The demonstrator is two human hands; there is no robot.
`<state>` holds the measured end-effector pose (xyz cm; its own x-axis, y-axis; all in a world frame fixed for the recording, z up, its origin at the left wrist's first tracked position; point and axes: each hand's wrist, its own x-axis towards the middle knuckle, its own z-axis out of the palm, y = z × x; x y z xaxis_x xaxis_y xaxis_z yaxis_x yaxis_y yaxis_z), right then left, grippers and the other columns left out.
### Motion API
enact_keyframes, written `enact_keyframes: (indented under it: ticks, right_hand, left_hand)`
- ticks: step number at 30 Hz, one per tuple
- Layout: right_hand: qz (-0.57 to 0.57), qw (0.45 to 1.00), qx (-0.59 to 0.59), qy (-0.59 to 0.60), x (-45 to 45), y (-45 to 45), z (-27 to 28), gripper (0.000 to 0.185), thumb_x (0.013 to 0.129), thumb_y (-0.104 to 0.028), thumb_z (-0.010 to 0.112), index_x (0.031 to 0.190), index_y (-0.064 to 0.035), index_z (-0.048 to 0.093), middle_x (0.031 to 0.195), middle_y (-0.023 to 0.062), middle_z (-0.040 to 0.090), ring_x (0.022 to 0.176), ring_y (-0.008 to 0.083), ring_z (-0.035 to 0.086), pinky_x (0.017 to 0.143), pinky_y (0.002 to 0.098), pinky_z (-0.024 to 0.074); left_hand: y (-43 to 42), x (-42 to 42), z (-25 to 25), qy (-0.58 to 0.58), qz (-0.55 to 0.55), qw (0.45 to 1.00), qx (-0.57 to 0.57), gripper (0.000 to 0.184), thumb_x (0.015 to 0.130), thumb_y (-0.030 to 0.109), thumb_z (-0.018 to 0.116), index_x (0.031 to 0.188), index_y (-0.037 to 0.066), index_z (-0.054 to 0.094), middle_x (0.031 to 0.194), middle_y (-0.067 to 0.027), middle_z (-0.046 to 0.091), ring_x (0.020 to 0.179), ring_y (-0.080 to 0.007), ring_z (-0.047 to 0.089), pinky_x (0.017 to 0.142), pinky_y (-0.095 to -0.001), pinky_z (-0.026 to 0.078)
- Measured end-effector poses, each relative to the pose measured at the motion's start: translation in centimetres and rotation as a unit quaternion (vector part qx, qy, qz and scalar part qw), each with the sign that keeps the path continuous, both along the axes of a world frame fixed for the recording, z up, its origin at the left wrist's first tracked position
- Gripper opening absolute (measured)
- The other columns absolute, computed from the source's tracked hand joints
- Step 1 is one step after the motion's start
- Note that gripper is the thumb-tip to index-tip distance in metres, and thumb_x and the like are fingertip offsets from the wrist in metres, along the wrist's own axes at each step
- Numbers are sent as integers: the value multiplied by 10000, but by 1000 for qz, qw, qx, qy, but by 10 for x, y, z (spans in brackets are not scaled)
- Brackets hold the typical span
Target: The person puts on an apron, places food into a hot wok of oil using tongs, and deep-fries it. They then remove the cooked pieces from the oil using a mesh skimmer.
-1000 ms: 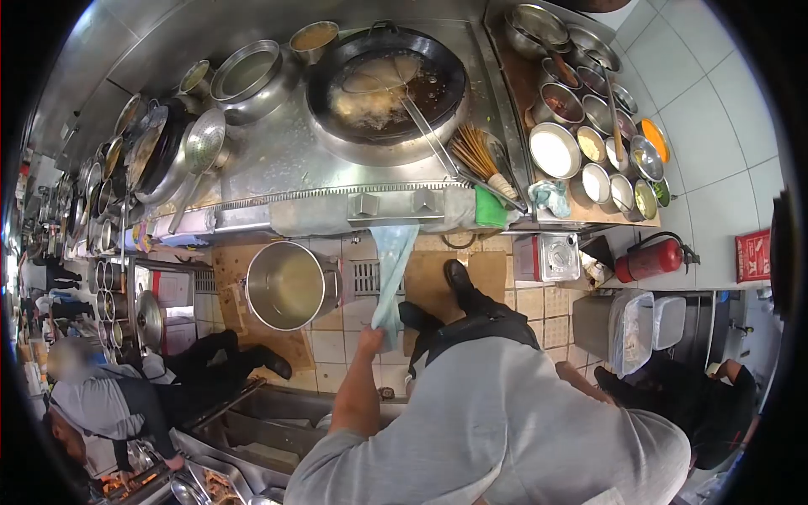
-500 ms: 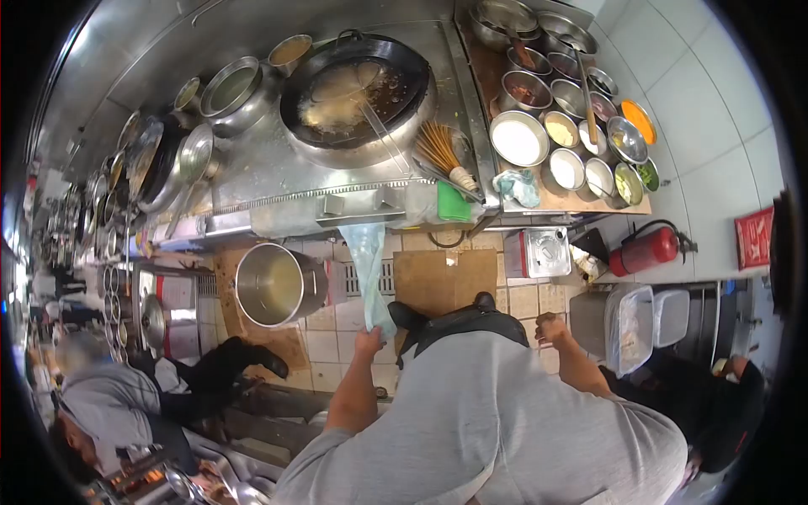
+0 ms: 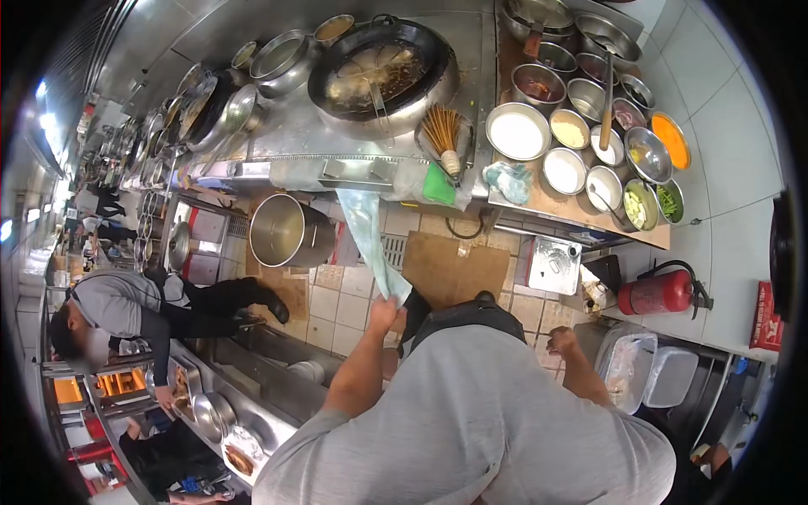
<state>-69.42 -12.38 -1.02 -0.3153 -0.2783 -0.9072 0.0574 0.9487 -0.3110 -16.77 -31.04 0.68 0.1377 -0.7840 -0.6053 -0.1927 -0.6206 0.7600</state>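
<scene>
My left hand (image 3: 385,315) is closed around the lower end of a long pale blue-green cloth (image 3: 369,240). The cloth stretches up to a small steel holder (image 3: 358,174) on the front of the stove. My right hand (image 3: 564,342) hangs low on the right, its fingers curled and no object visible in them. Beyond the cloth, a large black wok (image 3: 438,80) on the stove holds bubbling oil with a long-handled strainer (image 3: 376,94) in it. Left of the cloth stands a deep steel pot (image 3: 290,230) of cloudy liquid.
A bamboo brush (image 3: 443,135) and green pad (image 3: 438,185) lie at the stove's edge. Several ingredient bowls (image 3: 515,133) crowd the right counter, beside a crumpled cloth (image 3: 508,182). A fire extinguisher (image 3: 656,292) stands right. A co-worker (image 3: 126,307) bends over trays at left.
The view has swung, shifting the stove and bowls rightward. My left hand still grips the cloth, now pulled slantwise to the right. More of the co-worker and the trays at left shows.
</scene>
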Motion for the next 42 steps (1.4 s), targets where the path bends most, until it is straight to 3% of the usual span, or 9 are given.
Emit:
enact_keyframes:
  ticks: [2, 4, 5, 7, 10, 13, 16, 25, 42]
  right_hand:
    - [-3, 999, -32, -22, -38, 7, -40, 155, 954, -132, 525, 1028, -49, 632, 774, 149, 659, 599, 256, 667, 493, 390, 553]
    - [246, 948, -196, 42, -73, 16, -92, 190, 935, -147, 523, 1050, -43, 635, 761, 149, 647, 574, 235, 642, 486, 375, 537]
    - [246, 948, -196, 40, -72, 10, -76, 190, 935, -147, 523, 1050, -43, 635, 761, 149, 647, 574, 235, 642, 486, 375, 537]
    - [-2, 991, -130, -39, -57, -19, -23, 215, 922, -151, 527, 1068, -38, 637, 770, 145, 650, 573, 221, 636, 502, 368, 537]
    - [-47, 991, -129, 4, -42, -20, -10, 210, 928, -157, 531, 1069, -43, 636, 783, 135, 657, 586, 216, 644, 525, 372, 549]
    - [-52, 991, -118, -18, -33, -2, -16, 206, 929, -159, 542, 1066, -45, 645, 794, 124, 670, 598, 213, 652, 540, 382, 566]
    - [-89, 986, -139, -28, -20, 29, -40, 200, 930, -94, 511, 1029, 19, 644, 699, 174, 641, 504, 258, 625, 431, 373, 519]
    - [-111, 989, -8, -98, 5, 80, -33, 185, 952, -113, 528, 1059, -4, 632, 752, 172, 645, 605, 267, 654, 538, 404, 576]
    - [-56, 989, -135, -35, -2, -17, -20, 189, 949, -114, 492, 1040, -10, 620, 758, 145, 639, 558, 230, 636, 495, 379, 562]
  left_hand:
    - [6, -11, 8, 8, 0, 1000, 0, 368, 1006, 264, 560, 1074, -93, 619, 770, -118, 630, 585, -191, 626, 535, -359, 578]
    - [11, -20, 13, 17, 2, 1000, 2, 405, 1018, 308, 567, 1055, -91, 619, 746, -107, 616, 570, -183, 614, 532, -358, 579]
    - [12, -25, 17, -40, -16, 999, 5, 493, 1024, 391, 546, 1074, -92, 630, 727, -111, 626, 582, -193, 635, 531, -349, 567]
    - [14, -31, 23, -100, -36, 994, 14, 583, 1029, 474, 526, 1092, -94, 641, 709, -114, 637, 594, -203, 655, 530, -340, 555]
    - [11, -32, 24, -121, -61, 991, -7, 617, 1029, 503, 493, 1063, -93, 649, 687, -127, 639, 584, -235, 661, 568, -369, 567]
    - [-1, -5, -28, -216, -143, 966, -9, 642, 1013, 513, 482, 1052, -101, 666, 820, -267, 703, 720, -357, 729, 728, -444, 582]
    - [-3, -21, 6, -249, -170, 954, 9, 637, 1005, 511, 494, 1032, -100, 674, 850, -287, 708, 746, -381, 733, 747, -464, 578]
    - [-20, -23, 17, -236, -242, 941, 14, 659, 956, 473, 535, 1088, -164, 640, 860, -252, 687, 683, -312, 736, 649, -405, 610]
    - [9, 10, -2, -215, -170, 962, 10, 567, 952, 415, 556, 1127, -117, 644, 812, -221, 679, 649, -311, 718, 624, -400, 598]
